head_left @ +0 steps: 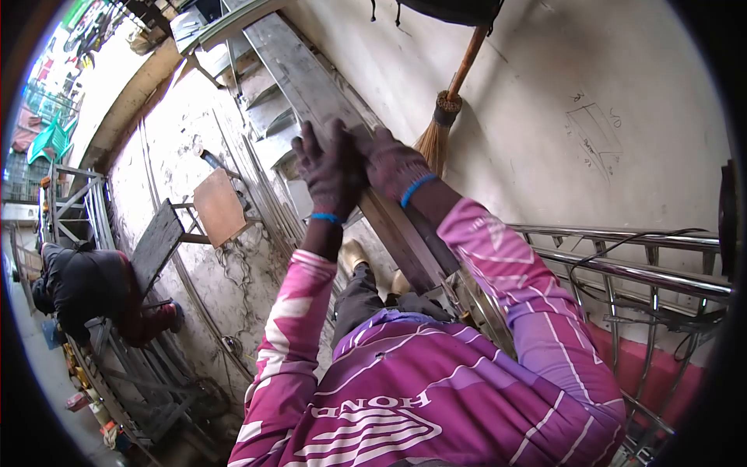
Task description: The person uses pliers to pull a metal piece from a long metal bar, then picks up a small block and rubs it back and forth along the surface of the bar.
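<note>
Both of my hands wear dark gloves with blue cuffs. My left hand [334,173] is over a long dark metal plank [299,70], its fingers spread and pointing up the frame. Beside it, touching or nearly touching, my right hand [391,162] lies across the plank's right side, with its fingertips partly hidden behind my left hand. Nothing shows in the left one. The plank runs from the top of the frame down to near my legs, and a brown metal length [397,237] continues below my hands.
A straw broom [437,132] leans at the wall. Shiny metal railings [622,261] stand at the right. At the left a person [89,288] bends over near metal frames. A stool with a brown top [219,206] and a dark board [162,241] stand on the floor.
</note>
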`<state>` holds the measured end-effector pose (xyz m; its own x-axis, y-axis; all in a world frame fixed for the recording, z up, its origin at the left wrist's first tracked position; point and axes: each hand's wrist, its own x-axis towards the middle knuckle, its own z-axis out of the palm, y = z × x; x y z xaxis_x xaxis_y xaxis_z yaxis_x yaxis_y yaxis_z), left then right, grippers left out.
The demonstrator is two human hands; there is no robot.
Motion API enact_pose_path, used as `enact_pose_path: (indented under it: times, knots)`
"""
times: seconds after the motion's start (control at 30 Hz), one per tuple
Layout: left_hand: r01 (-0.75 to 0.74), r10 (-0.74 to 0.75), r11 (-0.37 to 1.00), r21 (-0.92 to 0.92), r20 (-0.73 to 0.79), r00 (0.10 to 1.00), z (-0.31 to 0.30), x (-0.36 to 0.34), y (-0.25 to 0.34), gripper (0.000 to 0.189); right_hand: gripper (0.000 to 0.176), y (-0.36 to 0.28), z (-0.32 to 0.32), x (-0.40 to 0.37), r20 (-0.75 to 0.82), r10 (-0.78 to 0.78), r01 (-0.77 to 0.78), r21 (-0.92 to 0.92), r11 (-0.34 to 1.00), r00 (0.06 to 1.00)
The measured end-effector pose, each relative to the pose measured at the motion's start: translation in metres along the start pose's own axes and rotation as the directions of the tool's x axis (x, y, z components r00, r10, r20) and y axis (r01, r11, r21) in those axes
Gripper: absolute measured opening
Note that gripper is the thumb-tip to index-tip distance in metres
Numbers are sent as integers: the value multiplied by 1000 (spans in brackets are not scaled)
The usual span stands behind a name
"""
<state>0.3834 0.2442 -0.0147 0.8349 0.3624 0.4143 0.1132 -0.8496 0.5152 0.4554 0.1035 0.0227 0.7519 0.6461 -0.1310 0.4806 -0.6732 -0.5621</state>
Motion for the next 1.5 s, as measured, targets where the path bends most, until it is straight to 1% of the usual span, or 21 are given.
enact_pose_path:
  times: [0.03,0.07,0.13,0.23,0.4,0.47,0.53,0.7,0.8,0.83,0.87,0.9,0.97,1.0,1.07,1.13,1.23,1.37,1.43,1.47,1.5]
  knots:
    - [-63,57,991,121,50,997,-7,-24,15,78,43,-4,-8,-32,35,44,-42,-49,998,998]
    - [-135,135,990,32,6,991,-8,-48,24,76,42,-10,-15,-67,71,87,-80,-101,992,994]
    - [-46,49,999,-20,144,988,-28,-89,54,75,43,15,5,-124,-51,-53,47,-105,993,997]
    - [-5,9,1000,-19,186,983,-32,-122,71,75,48,6,6,-158,-65,-6,-1,-107,994,998]
    - [36,-52,997,72,226,973,-27,-81,56,73,57,-10,-6,-114,-129,13,-31,-139,990,992]
    - [64,-74,996,54,212,974,-14,-46,33,71,51,-6,0,-68,-199,-91,40,-247,968,976]
    - [86,-91,996,36,194,977,-4,1,9,70,48,-4,4,-14,-200,-49,11,-188,982,978]
    - [211,-236,971,116,293,926,-5,90,-21,66,48,-26,-5,79,-179,55,-110,-315,943,982]
    - [254,-257,966,40,212,943,-11,81,-14,62,49,-16,3,72,-97,108,-128,-239,963,989]
    - [193,-192,981,-10,69,979,1,63,-20,58,50,-9,9,63,-76,130,-143,-192,971,989]
    - [94,-93,994,-47,38,995,-1,49,-17,56,56,10,30,50,-222,-24,-45,-301,952,975]
    - [-6,7,997,-81,10,1000,-5,31,-11,54,56,7,25,25,-228,-15,-53,-290,956,974]
    - [-78,72,993,-94,-67,995,-13,-8,3,44,60,-10,4,-33,-133,6,-29,-167,985,991]
    - [-98,86,977,-187,-71,994,-19,-28,14,48,60,-6,5,-60,-166,-29,4,-150,989,986]
    - [-90,90,974,-210,-9,996,-23,-72,30,50,61,0,9,-108,-191,-62,38,-127,991,980]
    - [-57,70,970,-236,46,996,-25,-96,41,53,56,2,10,-136,-253,-111,59,-206,977,961]
    - [-31,44,981,-189,65,997,-28,-99,46,56,57,2,5,-132,-280,-153,102,-189,977,948]
    - [-85,84,989,-124,-17,996,-20,-39,12,48,53,2,3,-64,-224,-170,121,-217,969,959]
    - [-4,5,994,-108,9,1000,-16,-2,-1,39,52,-6,-1,-15,-13,59,-60,-152,986,998]
    - [-7,7,994,-110,-1,1000,-13,17,-6,39,52,-4,3,11,-19,53,-55,-158,986,998]
    - [-4,5,993,-118,3,1000,-12,35,-10,38,52,0,10,38,21,25,-17,-329,944,999]
